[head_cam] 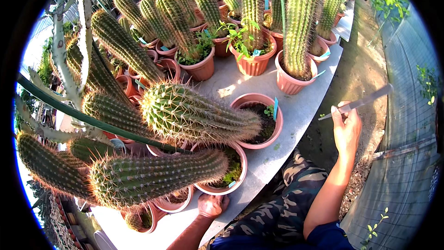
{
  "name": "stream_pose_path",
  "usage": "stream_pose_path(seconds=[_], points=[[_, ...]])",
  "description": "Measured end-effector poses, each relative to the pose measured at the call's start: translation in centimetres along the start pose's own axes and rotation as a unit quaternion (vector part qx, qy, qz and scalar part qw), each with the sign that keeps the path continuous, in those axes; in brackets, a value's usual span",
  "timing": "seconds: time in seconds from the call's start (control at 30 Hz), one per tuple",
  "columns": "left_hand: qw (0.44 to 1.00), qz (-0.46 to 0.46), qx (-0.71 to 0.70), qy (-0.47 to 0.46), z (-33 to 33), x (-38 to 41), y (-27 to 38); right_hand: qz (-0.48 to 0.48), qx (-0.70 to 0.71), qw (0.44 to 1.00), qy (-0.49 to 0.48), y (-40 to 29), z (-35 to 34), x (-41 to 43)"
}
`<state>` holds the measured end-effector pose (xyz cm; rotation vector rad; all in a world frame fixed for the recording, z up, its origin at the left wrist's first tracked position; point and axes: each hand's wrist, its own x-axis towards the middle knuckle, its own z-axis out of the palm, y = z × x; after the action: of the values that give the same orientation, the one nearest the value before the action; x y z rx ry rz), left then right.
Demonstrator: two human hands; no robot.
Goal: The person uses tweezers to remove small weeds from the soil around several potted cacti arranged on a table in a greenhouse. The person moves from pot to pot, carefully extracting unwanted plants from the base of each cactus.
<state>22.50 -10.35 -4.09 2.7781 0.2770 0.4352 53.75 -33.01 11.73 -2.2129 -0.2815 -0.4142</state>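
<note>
My right hand (347, 125) is raised beyond the table's right edge, gripping slim metal tweezers (367, 99). Their broad end is blurred, and a tiny green sprig (322, 115) shows at the narrow tip. My left hand (212, 205) is curled low against a terracotta-coloured pot (239, 180), its fingertips hidden below the rim. Moss (234, 172) covers part of that pot's soil, where a spiny columnar cactus (156, 177) leans left. Behind it, another pot (279, 125) holds a leaning cactus (194, 114), a small green weed (269, 110) and a blue plant label (275, 108).
Several potted upright cacti (299, 24) crowd the far part of the grey table (256, 85). A dark green pole (90, 119) slants across the left side. Right of the table run a dirt path (360, 52) and netting (409, 118).
</note>
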Motion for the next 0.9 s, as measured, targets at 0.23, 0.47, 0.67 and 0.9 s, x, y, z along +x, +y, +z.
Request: stream_pose_path(seconds=[0.23,0.47,0.67,0.9], points=[[0.998,-0.033,0.021,-0.052,0.0,0.0,0.1,0.066,0.024,0.998,-0.003,4.4,1.4,0.6],[0.998,-0.023,0.027,-0.042,0.1,-0.1,0.1,0.169,0.277,0.941,-0.097,8.1,4.2,0.2],[0.998,-0.033,0.02,-0.058,0.1,-0.2,-0.1,0.085,0.415,0.904,0.064,3.6,1.8,0.6],[0.998,-0.021,0.014,-0.056,-0.3,0.1,0.2,-0.034,0.519,0.854,-0.03,-0.1,2.2,-0.5]])
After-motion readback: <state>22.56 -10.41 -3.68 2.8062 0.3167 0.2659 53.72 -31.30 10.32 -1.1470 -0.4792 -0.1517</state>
